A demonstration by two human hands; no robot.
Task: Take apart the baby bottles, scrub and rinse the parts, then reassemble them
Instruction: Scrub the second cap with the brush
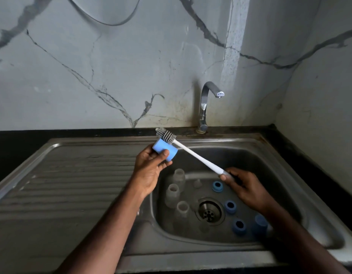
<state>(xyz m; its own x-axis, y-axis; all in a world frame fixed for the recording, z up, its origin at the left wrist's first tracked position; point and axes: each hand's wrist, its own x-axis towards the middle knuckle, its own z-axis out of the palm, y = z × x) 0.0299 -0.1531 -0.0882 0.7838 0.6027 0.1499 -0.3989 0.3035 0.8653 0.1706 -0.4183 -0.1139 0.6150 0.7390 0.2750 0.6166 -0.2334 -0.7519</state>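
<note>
Left hand (151,167) grips blue cap (163,150), right hand (244,187) brush (188,150)

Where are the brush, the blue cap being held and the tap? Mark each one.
brush (193,154), head view, on the white handle partway along.
blue cap (161,148), head view, on its side wall above the thumb.
tap (203,103), head view, on the upright chrome neck.
</note>
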